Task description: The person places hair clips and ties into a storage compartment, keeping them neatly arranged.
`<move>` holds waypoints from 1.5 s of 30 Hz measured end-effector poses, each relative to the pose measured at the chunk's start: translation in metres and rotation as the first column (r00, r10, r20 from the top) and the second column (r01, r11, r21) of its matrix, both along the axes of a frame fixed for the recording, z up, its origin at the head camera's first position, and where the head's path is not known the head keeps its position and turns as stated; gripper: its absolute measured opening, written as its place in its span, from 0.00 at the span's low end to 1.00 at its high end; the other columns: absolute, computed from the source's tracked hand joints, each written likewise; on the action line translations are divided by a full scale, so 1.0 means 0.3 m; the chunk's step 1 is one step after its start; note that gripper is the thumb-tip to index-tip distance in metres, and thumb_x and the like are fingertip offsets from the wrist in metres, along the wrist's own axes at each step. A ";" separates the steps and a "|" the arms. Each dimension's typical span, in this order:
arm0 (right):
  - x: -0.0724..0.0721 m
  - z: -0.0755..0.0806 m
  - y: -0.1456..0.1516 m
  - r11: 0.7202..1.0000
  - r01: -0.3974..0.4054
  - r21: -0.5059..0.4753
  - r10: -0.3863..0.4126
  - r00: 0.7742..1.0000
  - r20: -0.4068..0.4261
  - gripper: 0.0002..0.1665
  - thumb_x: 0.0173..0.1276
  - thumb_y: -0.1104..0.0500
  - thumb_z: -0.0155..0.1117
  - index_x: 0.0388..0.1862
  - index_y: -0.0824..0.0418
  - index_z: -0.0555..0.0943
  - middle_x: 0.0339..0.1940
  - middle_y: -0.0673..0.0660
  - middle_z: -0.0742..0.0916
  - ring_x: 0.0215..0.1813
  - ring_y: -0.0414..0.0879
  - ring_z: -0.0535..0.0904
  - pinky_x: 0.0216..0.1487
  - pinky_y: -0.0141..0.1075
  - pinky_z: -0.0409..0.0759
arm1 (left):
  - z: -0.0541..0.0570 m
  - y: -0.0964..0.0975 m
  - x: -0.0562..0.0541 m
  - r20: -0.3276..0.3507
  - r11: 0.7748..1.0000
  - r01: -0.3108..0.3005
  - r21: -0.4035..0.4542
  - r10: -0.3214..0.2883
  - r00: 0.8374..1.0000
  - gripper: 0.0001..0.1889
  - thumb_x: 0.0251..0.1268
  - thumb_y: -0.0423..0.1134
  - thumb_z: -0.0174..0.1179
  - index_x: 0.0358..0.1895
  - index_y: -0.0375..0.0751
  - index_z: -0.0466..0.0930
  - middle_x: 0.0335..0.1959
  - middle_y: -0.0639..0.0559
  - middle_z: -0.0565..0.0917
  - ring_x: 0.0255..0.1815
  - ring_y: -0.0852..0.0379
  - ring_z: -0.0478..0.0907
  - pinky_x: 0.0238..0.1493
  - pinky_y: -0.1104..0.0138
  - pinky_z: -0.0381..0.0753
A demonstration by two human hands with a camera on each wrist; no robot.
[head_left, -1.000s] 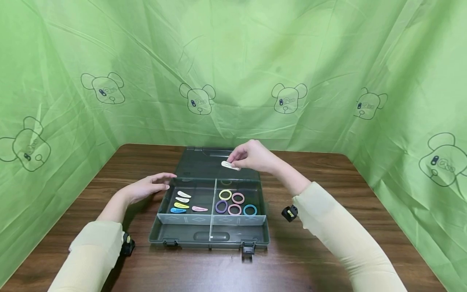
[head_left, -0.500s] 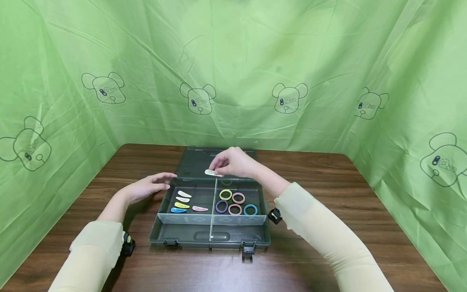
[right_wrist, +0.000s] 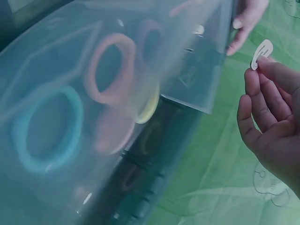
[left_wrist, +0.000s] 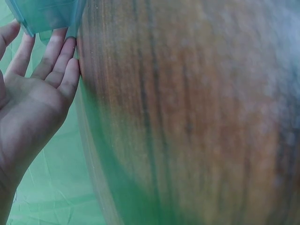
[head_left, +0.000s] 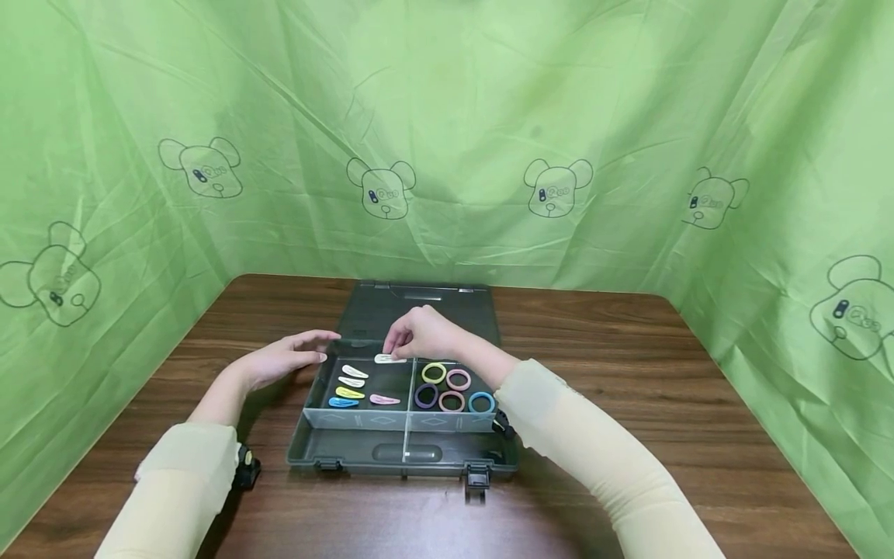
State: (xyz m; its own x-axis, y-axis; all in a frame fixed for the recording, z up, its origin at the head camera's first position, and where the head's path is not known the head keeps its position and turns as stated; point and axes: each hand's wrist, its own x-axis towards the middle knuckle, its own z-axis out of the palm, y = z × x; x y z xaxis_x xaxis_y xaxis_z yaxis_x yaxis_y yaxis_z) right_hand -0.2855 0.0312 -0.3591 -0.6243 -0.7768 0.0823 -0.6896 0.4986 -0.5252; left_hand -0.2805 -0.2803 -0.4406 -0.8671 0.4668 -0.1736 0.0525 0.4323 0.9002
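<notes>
A white snap hair clip [head_left: 385,359] is pinched between the thumb and fingertips of my right hand [head_left: 429,332], over the back of the box's left rear compartment. The right wrist view shows the same clip [right_wrist: 263,52] at the fingertips. In that compartment lie two white clips [head_left: 354,376], a yellow clip [head_left: 350,393], a blue clip [head_left: 343,403] and a pink clip [head_left: 384,400]. My left hand [head_left: 282,361] has its fingers extended at the rear left corner of the dark clear box [head_left: 305,440].
Several hair ties, among them a yellow one [head_left: 425,376] and a blue one [head_left: 493,405], lie in the right rear compartment. Behind the box its lid [head_left: 363,310] lies open on the wooden table [head_left: 594,334]. A green curtain [head_left: 468,93] surrounds the table.
My right hand has moved left and down with the white hair clip, from above the lid to over the left rear compartment. My left hand has stayed in place.
</notes>
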 end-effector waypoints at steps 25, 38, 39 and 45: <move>-0.028 -0.118 -0.058 0.976 -0.020 0.215 0.028 0.999 -0.031 0.05 0.57 0.63 0.69 0.32 0.53 0.87 0.24 0.43 0.87 0.27 0.27 0.79 0.35 0.24 0.73 | 0.006 0.006 0.001 0.011 1.000 0.003 0.013 -0.003 1.000 0.26 0.69 0.45 0.54 0.68 0.50 0.63 0.69 0.39 0.62 0.70 0.42 0.57 0.68 0.49 0.53; -0.031 -0.135 -0.078 0.926 0.034 0.376 0.045 0.979 -0.200 0.04 0.55 0.52 0.72 0.28 0.41 0.85 0.19 0.34 0.84 0.28 0.27 0.76 0.33 0.31 0.73 | -0.001 0.000 -0.003 0.015 1.000 0.001 0.013 -0.002 1.000 0.26 0.69 0.46 0.55 0.68 0.50 0.63 0.68 0.39 0.65 0.69 0.43 0.59 0.68 0.49 0.53; -0.029 -0.138 -0.082 0.922 0.038 0.386 0.048 0.976 -0.212 0.04 0.55 0.52 0.72 0.28 0.40 0.85 0.18 0.34 0.84 0.28 0.28 0.76 0.33 0.32 0.73 | -0.002 0.000 -0.002 0.017 1.000 0.001 0.016 -0.001 1.000 0.26 0.69 0.46 0.55 0.68 0.49 0.63 0.68 0.40 0.65 0.69 0.43 0.59 0.68 0.49 0.53; -0.030 -0.152 -0.097 0.907 0.064 0.416 0.041 0.971 -0.237 0.05 0.54 0.52 0.72 0.26 0.39 0.84 0.17 0.33 0.82 0.28 0.30 0.76 0.34 0.32 0.74 | 0.000 0.002 0.001 0.020 1.000 0.001 0.029 -0.002 1.000 0.26 0.70 0.43 0.54 0.69 0.48 0.62 0.67 0.40 0.67 0.69 0.43 0.60 0.67 0.50 0.55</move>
